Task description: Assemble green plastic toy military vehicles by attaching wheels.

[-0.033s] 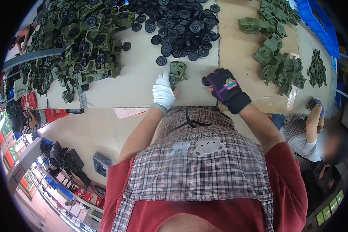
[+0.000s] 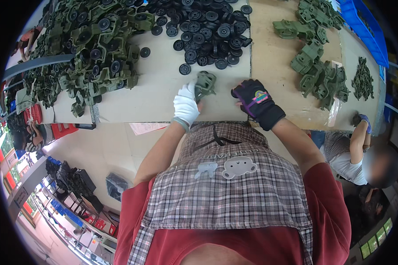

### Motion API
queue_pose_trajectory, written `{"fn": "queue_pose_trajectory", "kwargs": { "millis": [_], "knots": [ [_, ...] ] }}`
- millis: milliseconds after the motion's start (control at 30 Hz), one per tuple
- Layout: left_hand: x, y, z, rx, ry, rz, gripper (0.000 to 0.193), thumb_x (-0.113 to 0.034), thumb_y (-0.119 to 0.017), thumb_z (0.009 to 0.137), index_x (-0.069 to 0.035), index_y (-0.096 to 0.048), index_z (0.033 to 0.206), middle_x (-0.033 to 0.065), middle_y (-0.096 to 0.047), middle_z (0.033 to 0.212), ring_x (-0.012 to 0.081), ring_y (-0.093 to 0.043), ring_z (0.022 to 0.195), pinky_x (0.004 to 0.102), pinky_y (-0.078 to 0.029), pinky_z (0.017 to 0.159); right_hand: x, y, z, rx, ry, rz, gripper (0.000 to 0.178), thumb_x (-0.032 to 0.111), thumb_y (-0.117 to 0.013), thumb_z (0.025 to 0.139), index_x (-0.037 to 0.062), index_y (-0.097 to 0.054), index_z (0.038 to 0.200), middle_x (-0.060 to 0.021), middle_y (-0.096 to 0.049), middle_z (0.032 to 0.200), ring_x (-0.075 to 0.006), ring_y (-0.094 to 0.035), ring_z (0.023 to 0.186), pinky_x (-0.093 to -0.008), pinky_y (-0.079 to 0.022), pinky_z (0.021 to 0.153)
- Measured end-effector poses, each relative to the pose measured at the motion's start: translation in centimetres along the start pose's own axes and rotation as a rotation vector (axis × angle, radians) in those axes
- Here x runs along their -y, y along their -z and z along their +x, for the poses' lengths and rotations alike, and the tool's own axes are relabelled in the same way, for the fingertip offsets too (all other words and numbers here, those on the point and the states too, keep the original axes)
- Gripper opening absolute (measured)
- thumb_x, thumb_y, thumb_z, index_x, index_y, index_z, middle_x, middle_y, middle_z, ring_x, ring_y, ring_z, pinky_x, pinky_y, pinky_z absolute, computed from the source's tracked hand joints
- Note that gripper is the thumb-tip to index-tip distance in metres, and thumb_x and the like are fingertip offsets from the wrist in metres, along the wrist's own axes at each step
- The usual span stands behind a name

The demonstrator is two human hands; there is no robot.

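Observation:
My left hand (image 2: 186,106), in a white glove, is closed on a green toy vehicle body (image 2: 205,83) just above the table. Its thumb and fingers grip the near left side of the body. My right hand (image 2: 257,101) wears a black glove with bare fingertips and a purple trim. Its fingers curl around a small black wheel (image 2: 234,92), mostly hidden by the glove. A gap of table separates the two hands. Beyond my left hand lies a heap of loose black wheels (image 2: 203,33), with one wheel (image 2: 185,69) close to the toy body.
Green vehicle bodies with wheels fitted (image 2: 97,48) are heaped at the left. More green bodies (image 2: 323,81) lie at the right, beside a small pile of dark green parts (image 2: 363,79). A blue bin (image 2: 362,26) stands far right. Another person (image 2: 353,152) sits beyond the right table edge.
The green vehicle body has turned slightly in my left hand and shifted a little to the right. My right hand has moved slightly left and rotated, so the wheel shows less.

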State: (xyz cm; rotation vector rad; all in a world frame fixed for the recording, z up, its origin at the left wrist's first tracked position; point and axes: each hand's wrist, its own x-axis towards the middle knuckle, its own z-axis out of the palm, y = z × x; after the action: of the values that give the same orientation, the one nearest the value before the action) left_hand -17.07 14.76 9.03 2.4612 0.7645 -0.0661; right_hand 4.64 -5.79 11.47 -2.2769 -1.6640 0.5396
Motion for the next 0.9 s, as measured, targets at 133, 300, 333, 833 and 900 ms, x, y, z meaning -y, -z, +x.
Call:
{"fn": "queue_pose_trajectory", "kwargs": {
  "millis": [133, 300, 333, 833, 900],
  "knots": [
    [-0.9, 1.8, 0.4, 0.280, -0.324, 0.073, 0.077, -0.011, -0.082, 0.071, -0.012, -0.056, 0.143, 0.0180, -0.067, 0.123, 0.0417, -0.066, 0.107, 0.0518, -0.055, 0.093, 0.5, -0.4, 0.8, 0.073, 0.069, 0.031, 0.025, 0.019, -0.074, 0.085, 0.0063, -0.067, 0.106, -0.0176, -0.070, 0.101, -0.0392, -0.067, 0.099, -0.0497, -0.053, 0.086],
    [-2.5, 1.5, 0.9, 0.227, -0.411, 0.292, 0.073, -0.024, -0.088, 0.068, -0.019, -0.063, 0.136, 0.0113, -0.071, 0.124, 0.0336, -0.068, 0.114, 0.0462, -0.051, 0.099, -0.8, -1.2, -1.2, -0.178, -0.166, 0.536, 0.030, 0.011, -0.071, 0.088, 0.0039, -0.066, 0.117, -0.0147, -0.069, 0.098, -0.0315, -0.068, 0.090, -0.0420, -0.055, 0.081],
    [-2.9, 1.6, 0.8, 0.224, -0.403, 0.289, 0.073, -0.024, -0.088, 0.068, -0.019, -0.063, 0.136, 0.0113, -0.071, 0.124, 0.0336, -0.068, 0.114, 0.0462, -0.051, 0.099, -0.6, -0.6, -1.7, -0.109, -0.354, 0.750, 0.030, 0.008, -0.069, 0.091, 0.0026, -0.065, 0.121, -0.0125, -0.069, 0.098, -0.0268, -0.068, 0.088, -0.0387, -0.055, 0.080],
    [-2.0, -1.1, 0.2, 0.158, -0.285, 0.381, 0.044, -0.025, -0.090, 0.070, -0.011, -0.065, 0.104, 0.0104, -0.070, 0.096, 0.0326, -0.070, 0.093, 0.0471, -0.055, 0.075, 4.7, 0.6, 2.2, 0.053, -0.332, 0.897, 0.030, 0.026, -0.070, 0.098, -0.0001, -0.069, 0.113, -0.0157, -0.074, 0.108, -0.0307, -0.071, 0.101, -0.0417, -0.055, 0.090],
    [-2.0, -0.9, 0.3, 0.164, -0.284, 0.362, 0.043, -0.024, -0.089, 0.071, -0.011, -0.066, 0.104, 0.0102, -0.070, 0.096, 0.0327, -0.071, 0.093, 0.0471, -0.055, 0.076, 5.3, 0.3, 2.1, 0.039, -0.396, 1.022, 0.029, 0.025, -0.072, 0.097, 0.0002, -0.069, 0.112, -0.0170, -0.074, 0.109, -0.0324, -0.071, 0.101, -0.0422, -0.055, 0.090]
  ]
}}
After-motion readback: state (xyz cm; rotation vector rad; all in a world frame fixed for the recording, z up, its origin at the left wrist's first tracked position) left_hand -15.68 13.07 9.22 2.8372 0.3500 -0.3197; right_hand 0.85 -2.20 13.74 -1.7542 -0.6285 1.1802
